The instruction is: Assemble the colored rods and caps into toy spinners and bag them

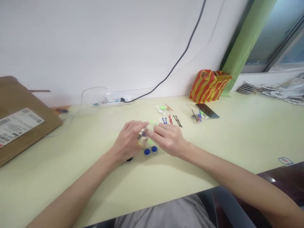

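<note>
1. While both my hands meet over the bench (95, 183), roughly midway between its front edge and the edge along the wall, a clear plastic bag (144, 141) sits between them; I cannot tell whether its bottom touches the bench.
2. My left hand (127, 139) has its fingers curved around the bag's left side, thumb and fingertips drawn close on the film.
3. My right hand (169, 139) has its fingers pinched narrow at the upper right; what exactly they grip is hidden.
4. I judge the bag light, limp and a bit slippery, so a firm pinch on a bare fold suits it better than a squeeze around the middle.
5. The small dark pieces (143, 134) inside look hard and light; pressing them could poke the thin film.
6. Two blue-topped discs (150, 150) lie just below, toward the bench's front edge; rounded and probably smooth, they seem best taken by their sides.
</note>
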Available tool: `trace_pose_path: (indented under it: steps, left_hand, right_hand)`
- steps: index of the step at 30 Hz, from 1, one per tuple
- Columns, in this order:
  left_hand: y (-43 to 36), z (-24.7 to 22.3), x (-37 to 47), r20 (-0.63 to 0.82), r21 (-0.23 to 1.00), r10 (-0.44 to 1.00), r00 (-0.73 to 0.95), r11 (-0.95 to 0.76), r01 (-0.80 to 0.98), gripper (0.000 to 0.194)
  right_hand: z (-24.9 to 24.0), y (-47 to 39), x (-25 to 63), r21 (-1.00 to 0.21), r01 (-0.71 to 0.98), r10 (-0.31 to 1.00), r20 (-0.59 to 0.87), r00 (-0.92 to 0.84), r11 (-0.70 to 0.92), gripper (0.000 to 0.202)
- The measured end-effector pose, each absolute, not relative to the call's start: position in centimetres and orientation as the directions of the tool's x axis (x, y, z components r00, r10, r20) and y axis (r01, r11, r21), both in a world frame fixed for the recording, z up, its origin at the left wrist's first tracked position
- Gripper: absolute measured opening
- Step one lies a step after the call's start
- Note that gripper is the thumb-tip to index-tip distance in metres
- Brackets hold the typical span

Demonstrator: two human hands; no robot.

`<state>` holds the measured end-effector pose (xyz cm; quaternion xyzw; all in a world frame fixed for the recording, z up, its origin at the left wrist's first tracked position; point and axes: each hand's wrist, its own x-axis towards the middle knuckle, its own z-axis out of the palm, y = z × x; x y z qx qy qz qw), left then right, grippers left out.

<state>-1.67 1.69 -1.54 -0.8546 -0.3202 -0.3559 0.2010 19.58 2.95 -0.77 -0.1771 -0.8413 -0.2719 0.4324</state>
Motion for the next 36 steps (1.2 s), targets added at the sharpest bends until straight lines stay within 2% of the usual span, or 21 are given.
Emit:
trace_pose_path:
  steps: [5,10,11,13,16,18,20,25,28,31,36]
  left_hand:
    - [2.2,-1.6,-2.5,0.756,-0.117,0.398,0.519,-0.699,0.705,0.063]
    - [2.9,-1.5,-3.7,0.788,-0.089,0.423,0.448,-0.642,0.762,0.063]
    - [3.0,-1.3,-4.0,0.807,-0.038,0.449,0.384,-0.610,0.792,0.062]
    - [3.1,-0.7,-4.6,0.836,0.160,0.519,0.177,-0.540,0.827,0.063]
    - [3.3,0.4,-5.5,0.782,0.496,0.607,-0.142,-0.467,0.732,0.063]
    - [3.4,0.7,-6.1,0.751,0.580,0.615,-0.239,-0.443,0.684,0.063]
    - [3.7,0.5,-6.7,0.748,0.578,0.612,-0.255,-0.414,0.703,0.065]
    - [5.0,-1.5,-8.3,0.698,0.545,0.688,-0.198,-0.332,0.770,0.072]
    - [5.8,-2.5,-9.2,0.628,0.600,0.749,-0.211,-0.293,0.744,0.072]
    - [6.4,-3.0,-9.9,0.551,0.685,0.795,-0.253,-0.259,0.681,0.075]
    - [6.7,-3.4,-10.3,0.456,0.742,0.853,-0.254,-0.207,0.637,0.080]
  right_hand:
    - [-2.0,3.5,19.2,0.113,0.487,0.192,0.825,-0.532,0.866,0.019]
    - [-1.7,4.5,19.6,0.007,0.310,0.154,0.857,-0.491,0.951,0.031]
    - [-1.6,5.2,20.0,-0.033,0.296,0.178,0.860,-0.479,0.955,0.035]
    - [-1.7,7.5,21.2,-0.166,0.357,0.316,0.852,-0.417,0.919,0.038]
    - [-2.1,12.1,23.2,-0.360,0.641,0.641,0.715,-0.277,0.678,0.033]
    - [-2.4,14.9,23.9,-0.356,0.798,0.807,0.532,-0.255,0.487,0.029]
    - [-2.6,17.1,23.8,-0.325,0.851,0.865,0.434,-0.252,0.412,0.025]
    - [-3.3,19.5,21.2,-0.305,0.870,0.901,0.326,-0.287,0.388,0.018]
    - [-3.3,19.7,20.5,-0.322,0.861,0.904,0.306,-0.298,0.393,0.015]
    - [-2.4,19.1,20.7,-0.364,0.829,0.887,0.349,-0.302,0.426,0.014]
    - [1.0,17.2,21.4,-0.424,0.731,0.822,0.464,-0.331,0.534,0.017]
